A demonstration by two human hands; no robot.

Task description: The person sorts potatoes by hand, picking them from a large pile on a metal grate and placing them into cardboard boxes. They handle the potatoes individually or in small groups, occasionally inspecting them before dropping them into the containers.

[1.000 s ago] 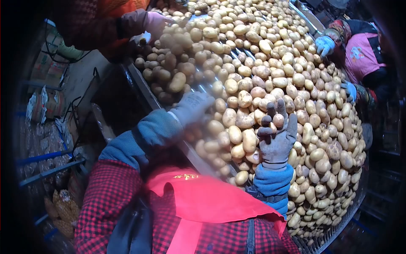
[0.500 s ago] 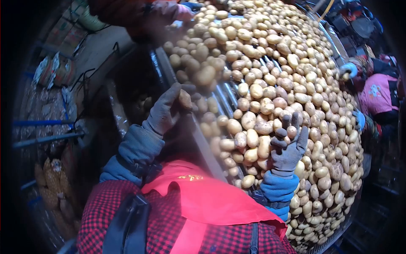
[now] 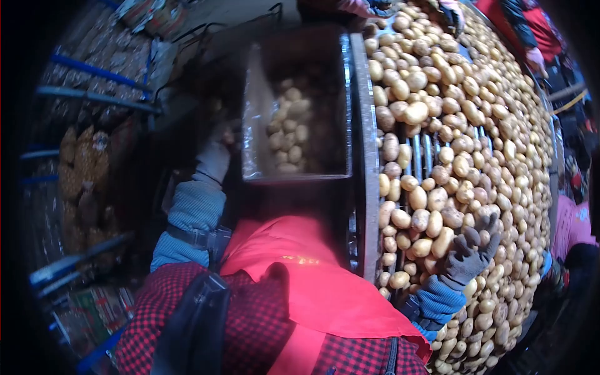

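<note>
My right hand (image 3: 470,255), in a grey work glove, rests palm down on the heap of potatoes (image 3: 437,197). Its fingers are spread, and a small potato (image 3: 484,237) shows between them. My left hand (image 3: 215,156), also gloved, is out to the left, beside a plastic-lined box (image 3: 250,140). Motion and shadow smear its fingers, so I cannot make out what they hold. Inside the box lies a pile of potatoes (image 3: 290,128).
A metal edge (image 3: 370,156) runs between the box and the potato-covered rollers (image 3: 425,156). Other people stand at the far end and right side; one sleeved arm (image 3: 528,37) reaches in. Filled net sacks (image 3: 84,165) and blue rails (image 3: 100,100) are on the left.
My view has turned left, bringing the lined box into sight. My left hand, which held a potato above the metal edge, has swung left past the box. My right hand remains on the heap.
</note>
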